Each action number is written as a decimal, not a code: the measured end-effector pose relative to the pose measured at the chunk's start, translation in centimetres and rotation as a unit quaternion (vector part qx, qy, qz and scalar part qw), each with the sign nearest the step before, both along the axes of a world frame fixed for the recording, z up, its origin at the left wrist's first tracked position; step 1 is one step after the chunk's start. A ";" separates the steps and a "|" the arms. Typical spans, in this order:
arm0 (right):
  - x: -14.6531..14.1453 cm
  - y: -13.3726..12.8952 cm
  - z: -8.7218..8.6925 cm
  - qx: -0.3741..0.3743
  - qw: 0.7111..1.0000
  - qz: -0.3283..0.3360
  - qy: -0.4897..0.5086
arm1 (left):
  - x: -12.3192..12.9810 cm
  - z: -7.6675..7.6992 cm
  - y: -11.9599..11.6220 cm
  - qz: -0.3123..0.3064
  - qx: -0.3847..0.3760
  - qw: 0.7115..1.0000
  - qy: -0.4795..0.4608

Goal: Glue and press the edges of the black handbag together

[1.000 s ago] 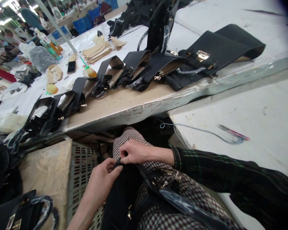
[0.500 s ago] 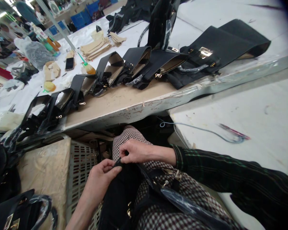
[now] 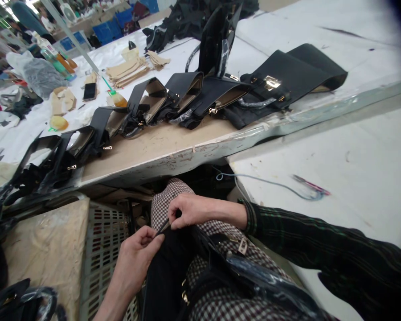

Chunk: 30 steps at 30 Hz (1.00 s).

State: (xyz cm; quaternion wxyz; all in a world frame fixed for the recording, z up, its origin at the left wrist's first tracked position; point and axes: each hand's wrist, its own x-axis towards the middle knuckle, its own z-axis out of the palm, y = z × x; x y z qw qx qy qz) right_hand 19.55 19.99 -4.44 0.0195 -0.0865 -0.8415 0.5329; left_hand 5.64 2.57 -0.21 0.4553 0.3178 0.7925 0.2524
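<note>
A black handbag (image 3: 169, 272) lies across my lap over checked cloth, its edge pinched between both hands. My left hand (image 3: 138, 252) grips the edge with thumb against bent fingers. Just to the right and a little farther off, my right hand (image 3: 187, 211) pinches the same edge, fingertips partly hidden by the curled hand. Gold-coloured hardware shows on the bag's lower part. A plastic-wrapped handle (image 3: 267, 281) extends from it toward the lower right.
A row of black bags (image 3: 183, 91) stands along the workbench edge (image 3: 173, 162). At left are a beige board (image 3: 43, 249) and a plastic crate (image 3: 103, 240). A pen-like tool (image 3: 310, 183) with a grey cord lies on the white table (image 3: 361, 169) at right.
The view has shifted slightly, moving the bench and bags within the picture. Both hands keep their pinch on the bag's edge, with a slightly wider gap between them.
</note>
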 end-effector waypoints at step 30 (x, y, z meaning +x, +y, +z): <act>1.3 2.1 -2.2 -0.303 0.949 0.035 -0.079 | -1.2 -0.6 0.4 0.086 -0.004 0.976 -0.199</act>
